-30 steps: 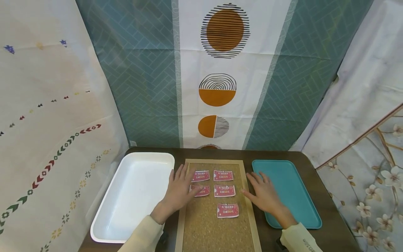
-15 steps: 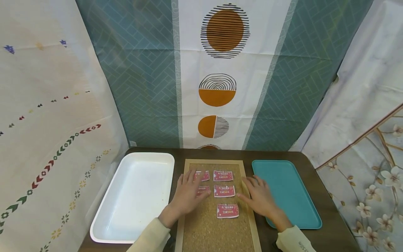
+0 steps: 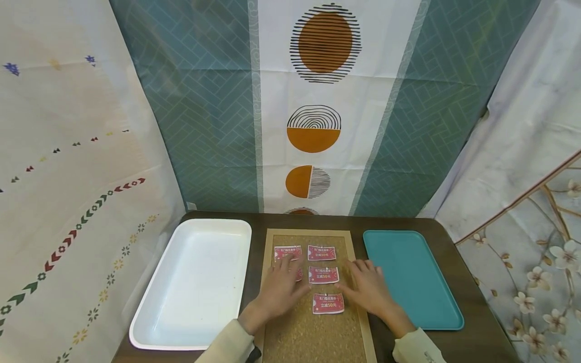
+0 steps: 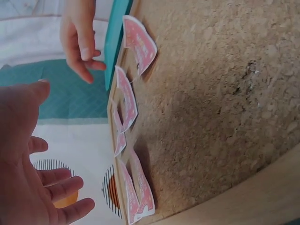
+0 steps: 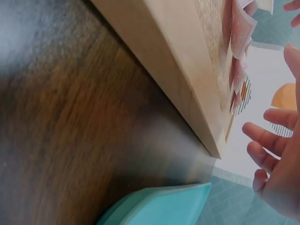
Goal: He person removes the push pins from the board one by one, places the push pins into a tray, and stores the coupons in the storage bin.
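Note:
A cork board (image 3: 313, 335) with a light wooden frame lies in the middle of the table. Several pink coupons with white edges are fixed to it, such as the lowest coupon (image 3: 328, 304) and the top right coupon (image 3: 322, 253). My left hand (image 3: 280, 286) hovers over the board's left side, fingers spread, and covers most of a coupon in the left column. Over the right frame edge is my right hand (image 3: 369, 287), its fingers relaxed. Both hands hold nothing. In the left wrist view the coupons (image 4: 139, 44) curl up from the cork.
A deep white tray (image 3: 190, 348) stands left of the board. To its right lies a teal tray (image 3: 419, 282), partly behind the right forearm. The dark wooden table (image 3: 481, 333) ends at patterned cloth hangings (image 3: 218, 126) at the back and sides.
Both hands have moved inward over the board, the left to the right and the right to the left, each slightly toward the near side. The coupons, board and trays stay in place.

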Motion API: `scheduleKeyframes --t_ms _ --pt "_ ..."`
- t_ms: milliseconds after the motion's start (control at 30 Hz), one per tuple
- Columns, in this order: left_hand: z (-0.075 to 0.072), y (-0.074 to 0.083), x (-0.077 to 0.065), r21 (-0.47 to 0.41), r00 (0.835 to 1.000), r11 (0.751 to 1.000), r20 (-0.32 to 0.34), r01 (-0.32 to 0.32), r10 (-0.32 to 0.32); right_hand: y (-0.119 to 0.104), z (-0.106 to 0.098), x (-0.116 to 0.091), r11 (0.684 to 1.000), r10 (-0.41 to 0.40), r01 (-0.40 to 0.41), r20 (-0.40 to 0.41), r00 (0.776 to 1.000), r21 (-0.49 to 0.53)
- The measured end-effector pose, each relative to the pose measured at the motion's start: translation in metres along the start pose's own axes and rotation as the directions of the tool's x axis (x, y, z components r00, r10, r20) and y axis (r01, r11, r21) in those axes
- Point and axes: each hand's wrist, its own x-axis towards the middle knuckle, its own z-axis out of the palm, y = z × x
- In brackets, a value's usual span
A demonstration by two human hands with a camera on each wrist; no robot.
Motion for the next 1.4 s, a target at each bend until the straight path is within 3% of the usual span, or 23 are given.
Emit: scheduleKeyframes --t_ms 233,467,733,900,1200,1400 --pt "0.008 0.001 0.001 0.014 1.000 1.000 0.011 -0.012 0.012 -0.006 0.004 0.003 1.000 -0.001 0.001 0.015 1.000 0.015" --pt "0.021 -0.004 -0.008 0.044 1.000 0.999 0.002 -0.031 0.031 -0.016 0.012 0.004 0.998 -0.013 0.010 0.048 0.999 0.057" --pt "0.039 0.002 -0.010 -0.039 0.997 0.999 0.082 0.003 0.000 -0.019 0.021 -0.001 0.998 -0.042 0.039 0.095 0.995 0.039" --pt "0.046 0.007 -0.013 -0.030 0.992 0.999 0.123 0.042 -0.038 -0.024 0.024 -0.001 0.997 -0.072 0.069 0.078 0.994 0.041" --pt "0.053 0.015 -0.010 -0.065 0.990 0.997 0.133 0.048 -0.039 -0.027 0.029 0.000 0.992 -0.123 0.124 -0.026 0.992 0.029" --pt "0.055 0.018 -0.007 -0.059 0.988 0.997 0.149 0.044 -0.034 -0.030 0.028 0.000 0.992 -0.100 0.099 0.006 0.995 0.072"
